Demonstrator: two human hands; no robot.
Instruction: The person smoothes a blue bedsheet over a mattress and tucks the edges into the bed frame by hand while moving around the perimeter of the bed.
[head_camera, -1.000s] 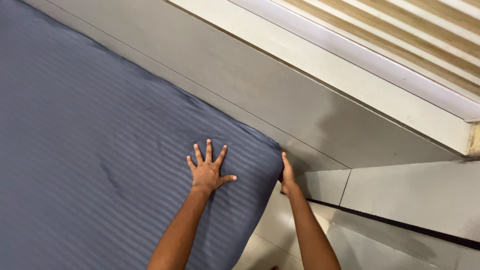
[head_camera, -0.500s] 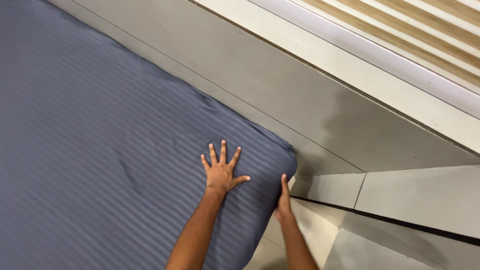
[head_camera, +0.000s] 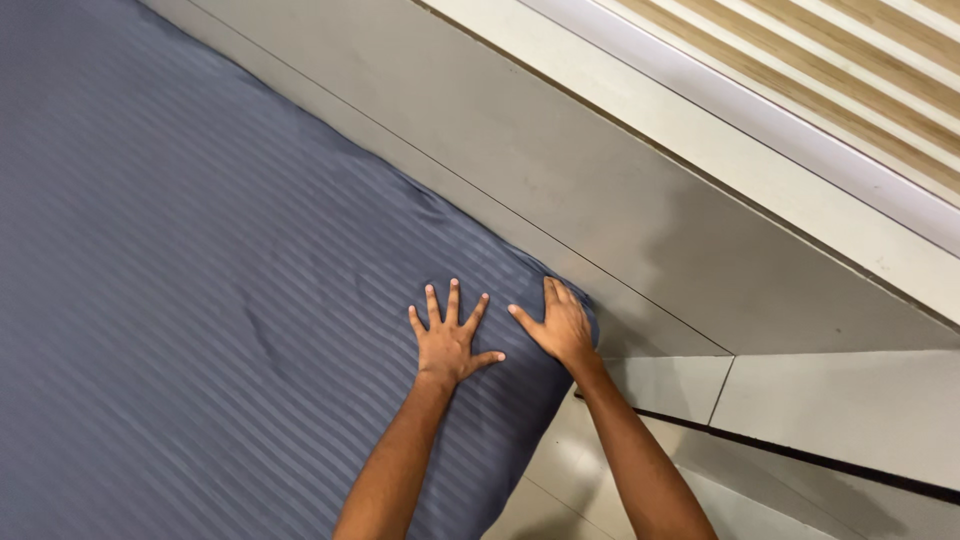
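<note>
While your two bare forearms reach up from the bottom edge of the view, both of your hands lie flat on the corner of the slate-blue, faintly striped bed sheet (head_camera: 200, 300) that covers the mattress. Your left hand (head_camera: 447, 342) presses palm-down on the cloth a little in from the corner, its fingers spread wide apart and its thumb pointing toward your other hand. Your right hand (head_camera: 562, 328) rests just beside it, right on the rounded corner of the sheet, palm down, fingers stretched out and held fairly close together, the thumb angled toward the left hand; it grips nothing. The two thumbs are near each other but do not touch.

The sheet fills the left and middle of the view, drawn fairly smooth, with a shallow crease left of your left wrist and small puckers along the far edge near the corner. Below the corner, beside your right forearm, lies the pale glossy tiled floor (head_camera: 570, 470), crossed by a dark strip. Beyond the sheet's far edge runs a grey flat panel (head_camera: 520, 150), and past that, at the top right, a white ledge (head_camera: 700, 130) with pale wooden slats (head_camera: 830, 70) behind it.
</note>
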